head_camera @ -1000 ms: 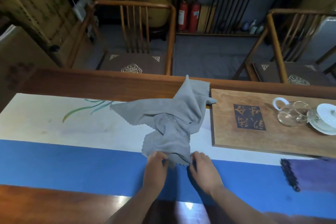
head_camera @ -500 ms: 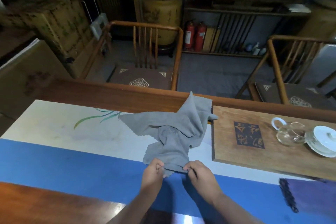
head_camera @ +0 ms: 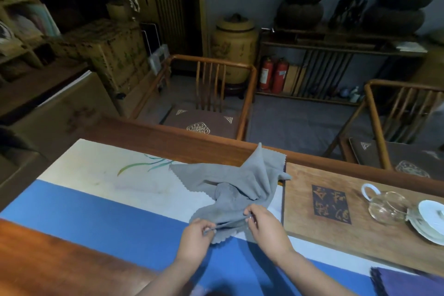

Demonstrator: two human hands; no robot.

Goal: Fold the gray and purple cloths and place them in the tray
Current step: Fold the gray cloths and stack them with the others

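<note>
A crumpled gray cloth (head_camera: 230, 182) lies on the white and blue table mat, its far corner draped over the left edge of the wooden tray (head_camera: 319, 228). My left hand (head_camera: 197, 235) pinches the cloth's near edge, and my right hand (head_camera: 264, 226) pinches the same edge a little to the right, so a short stretch of hem runs between them. The purple cloth (head_camera: 408, 282) lies flat at the bottom right corner, partly cut off by the frame.
On the tray's right part stand a glass pitcher (head_camera: 384, 206) and a white lidded cup on a saucer (head_camera: 430, 218). Two wooden chairs (head_camera: 211, 103) stand beyond the table's far edge. Bare mat stretches to the left of the gray cloth.
Both hands have drawn slightly apart along the near edge of the gray cloth and lifted it a little. The camera has tilted upward, showing more of the room.
</note>
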